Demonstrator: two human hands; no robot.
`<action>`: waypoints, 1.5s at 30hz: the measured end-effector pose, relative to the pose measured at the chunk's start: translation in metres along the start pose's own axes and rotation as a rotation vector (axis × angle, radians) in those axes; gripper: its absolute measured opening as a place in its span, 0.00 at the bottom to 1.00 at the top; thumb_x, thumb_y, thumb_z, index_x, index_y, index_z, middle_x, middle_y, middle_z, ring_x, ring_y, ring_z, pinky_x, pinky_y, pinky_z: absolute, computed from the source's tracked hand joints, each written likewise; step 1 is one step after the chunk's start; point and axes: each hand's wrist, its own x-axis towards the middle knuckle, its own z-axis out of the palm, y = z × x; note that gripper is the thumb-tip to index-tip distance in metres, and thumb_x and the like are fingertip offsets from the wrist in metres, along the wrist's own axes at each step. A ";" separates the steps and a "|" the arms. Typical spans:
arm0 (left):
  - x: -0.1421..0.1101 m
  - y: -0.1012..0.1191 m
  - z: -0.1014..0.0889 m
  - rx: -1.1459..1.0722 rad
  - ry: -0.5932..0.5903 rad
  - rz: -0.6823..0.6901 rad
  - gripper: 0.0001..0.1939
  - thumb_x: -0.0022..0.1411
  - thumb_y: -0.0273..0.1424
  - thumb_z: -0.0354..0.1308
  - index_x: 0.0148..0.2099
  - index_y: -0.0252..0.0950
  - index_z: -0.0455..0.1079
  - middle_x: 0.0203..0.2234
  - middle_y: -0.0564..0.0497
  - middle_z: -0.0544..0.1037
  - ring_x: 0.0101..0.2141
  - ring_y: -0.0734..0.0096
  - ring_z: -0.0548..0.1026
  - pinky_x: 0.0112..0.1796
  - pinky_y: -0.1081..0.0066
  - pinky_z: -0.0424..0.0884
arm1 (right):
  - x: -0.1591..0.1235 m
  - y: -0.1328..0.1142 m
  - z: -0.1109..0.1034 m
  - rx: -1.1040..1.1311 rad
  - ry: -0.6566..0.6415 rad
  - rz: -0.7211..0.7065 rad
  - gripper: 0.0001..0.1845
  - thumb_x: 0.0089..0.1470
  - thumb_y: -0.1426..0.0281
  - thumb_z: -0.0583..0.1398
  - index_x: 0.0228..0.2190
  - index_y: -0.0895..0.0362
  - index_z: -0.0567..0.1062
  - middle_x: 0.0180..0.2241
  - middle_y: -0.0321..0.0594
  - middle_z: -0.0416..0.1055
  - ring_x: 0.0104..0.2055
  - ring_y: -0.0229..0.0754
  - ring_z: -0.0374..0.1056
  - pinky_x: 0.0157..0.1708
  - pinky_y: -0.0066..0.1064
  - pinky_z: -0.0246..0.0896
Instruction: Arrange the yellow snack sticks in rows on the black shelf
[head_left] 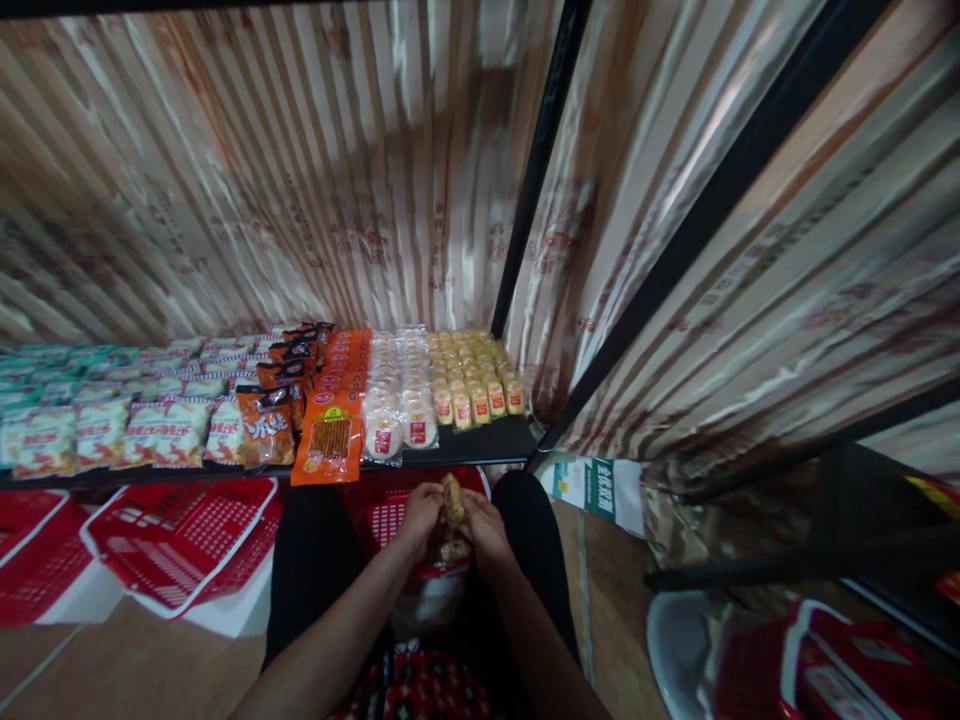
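Between my knees, my left hand [423, 512] and my right hand [486, 524] are both closed on a small yellowish-brown wrapped snack [452, 497], one from each side. More wrapped snacks [453, 551] sit just below it, partly covered by my fingers; their exact kind is too small to tell. Behind and below the hands is a red shopping basket [367, 505] with a perforated wall. Ahead, at the shelf's right end, stand rows of small yellow packaged cakes [480, 395]. Rows of round white packaged cakes [401, 415] lie to their left.
The black shelf [480, 446] also bears orange snack packets [330, 435], brown-orange bags [268, 425] and white bags [176, 430]. Red baskets [187, 545] stand on the floor at left. Black metal posts [541, 165] and a striped curtain [360, 180] close off the back. A white basin [667, 650] sits at right.
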 end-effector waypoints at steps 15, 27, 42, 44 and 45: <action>-0.007 0.000 0.004 0.072 -0.023 0.084 0.06 0.53 0.21 0.51 0.32 0.34 0.68 0.24 0.53 0.73 0.25 0.76 0.70 0.30 0.76 0.65 | -0.004 -0.001 0.004 -0.168 0.071 -0.163 0.14 0.39 0.62 0.61 0.32 0.53 0.73 0.36 0.40 0.76 0.39 0.46 0.73 0.42 0.36 0.68; -0.008 0.003 0.008 -0.001 -0.039 0.041 0.05 0.53 0.21 0.51 0.32 0.35 0.65 0.23 0.54 0.73 0.24 0.76 0.71 0.29 0.77 0.65 | -0.002 0.005 0.003 -0.460 0.116 -0.295 0.16 0.44 0.67 0.57 0.38 0.55 0.73 0.42 0.45 0.70 0.40 0.44 0.71 0.44 0.35 0.66; 0.008 -0.004 0.012 -0.062 -0.044 0.056 0.05 0.49 0.24 0.54 0.31 0.33 0.69 0.21 0.52 0.74 0.21 0.75 0.70 0.25 0.76 0.63 | 0.002 0.000 -0.001 -0.345 0.127 -0.278 0.16 0.44 0.65 0.55 0.35 0.54 0.75 0.40 0.43 0.73 0.40 0.44 0.72 0.46 0.35 0.65; 0.009 -0.004 0.012 -0.068 -0.079 0.065 0.06 0.49 0.25 0.55 0.31 0.32 0.71 0.22 0.52 0.75 0.22 0.75 0.70 0.25 0.76 0.63 | 0.002 -0.003 -0.001 -0.324 0.120 -0.271 0.16 0.45 0.64 0.55 0.36 0.54 0.74 0.40 0.43 0.74 0.40 0.44 0.72 0.44 0.35 0.66; 0.010 -0.005 0.012 -0.071 -0.094 0.074 0.06 0.48 0.26 0.55 0.32 0.32 0.71 0.22 0.51 0.76 0.22 0.75 0.70 0.25 0.76 0.63 | 0.002 -0.005 0.000 -0.316 0.116 -0.266 0.16 0.45 0.64 0.54 0.36 0.54 0.74 0.40 0.43 0.74 0.40 0.44 0.72 0.44 0.34 0.66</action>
